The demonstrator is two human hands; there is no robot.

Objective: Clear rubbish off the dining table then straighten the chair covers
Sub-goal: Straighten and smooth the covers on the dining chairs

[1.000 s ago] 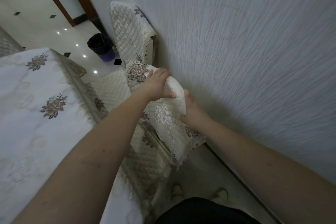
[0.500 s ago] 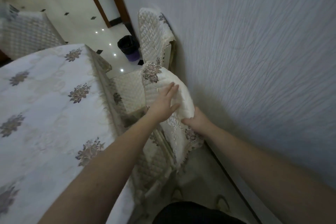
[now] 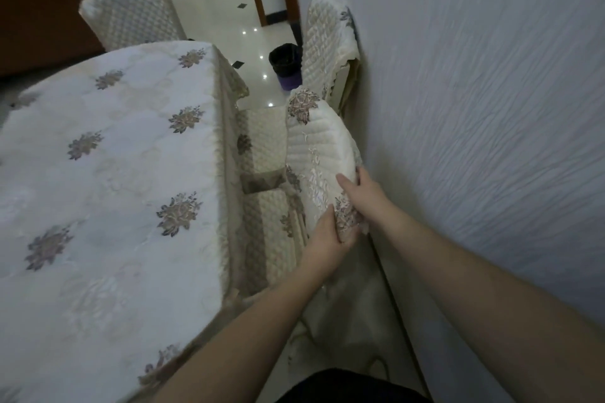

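Observation:
A cream quilted chair cover [image 3: 319, 147] with embroidered flowers drapes over the back of the near chair, between the table and the wall. My left hand [image 3: 327, 239] grips the cover's lower embroidered corner from below. My right hand [image 3: 363, 196] holds the same corner from the wall side, thumb laid on top of the fabric. The dining table [image 3: 108, 180] at left wears a white cloth with flower motifs and shows no rubbish.
A second covered chair [image 3: 327, 46] stands further along the wall [image 3: 474, 108]. A black bin [image 3: 285, 60] sits on the shiny tiled floor beyond. Another covered chair [image 3: 131, 16] is at the table's far end. The gap between table and wall is narrow.
Both hands slid down from the top of the chair back to the cover's lower corner. The view swung left, showing more of the table.

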